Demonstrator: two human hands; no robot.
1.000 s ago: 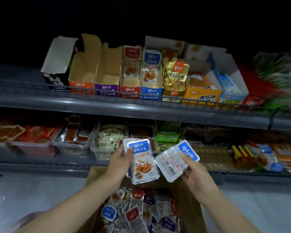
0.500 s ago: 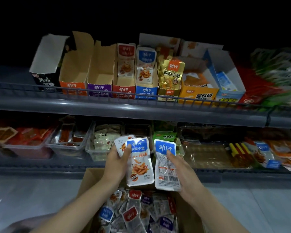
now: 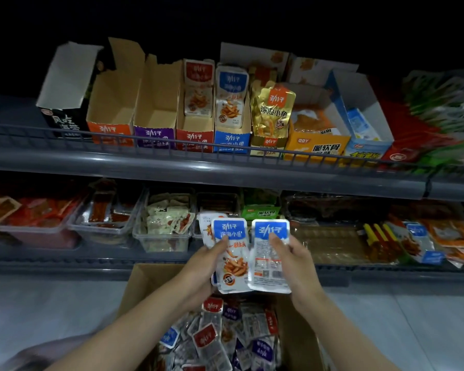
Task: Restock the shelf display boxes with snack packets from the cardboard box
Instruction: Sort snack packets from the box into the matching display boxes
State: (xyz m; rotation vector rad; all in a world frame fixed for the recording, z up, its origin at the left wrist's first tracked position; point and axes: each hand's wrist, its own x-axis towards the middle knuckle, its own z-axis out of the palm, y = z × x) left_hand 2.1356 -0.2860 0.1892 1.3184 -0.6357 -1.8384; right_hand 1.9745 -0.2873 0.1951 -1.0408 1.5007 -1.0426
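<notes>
above the open cardboard box point(image 3: 145, 285), just in front of the lower shelf point(image 3: 91, 257), we hold blue-label packets in both hands; our left hand point(image 3: 204, 269) grips a small fanned stack point(image 3: 233, 266) of them, thumb pressed over the front face; our right hand point(image 3: 299, 266) pinches a single packet point(image 3: 268, 263), its printed back toward us, its edge touching the stack; the fingers point(image 3: 221, 242) of both hands are curled round their packets, so neither is free. on the upper shelf point(image 3: 198, 167) the row of display boxes point(image 3: 172, 111) is only partly stocked; the blue box point(image 3: 232, 141) carries upright packets reaching near its front; the red box point(image 3: 194, 137) beside it has a few standing at the back with bare cardboard ahead of them; the purple box point(image 3: 154, 135) and the orange box point(image 3: 110, 129) look empty as far as we can see. the cardboard box is heaped with loose packets point(image 3: 212, 341), red, blue and purple labels mixed; we judge the job well short of half done; the handful we hold likely belongs in the blue box, and after that the red, purple and orange boxes wait for their own colours.
</notes>
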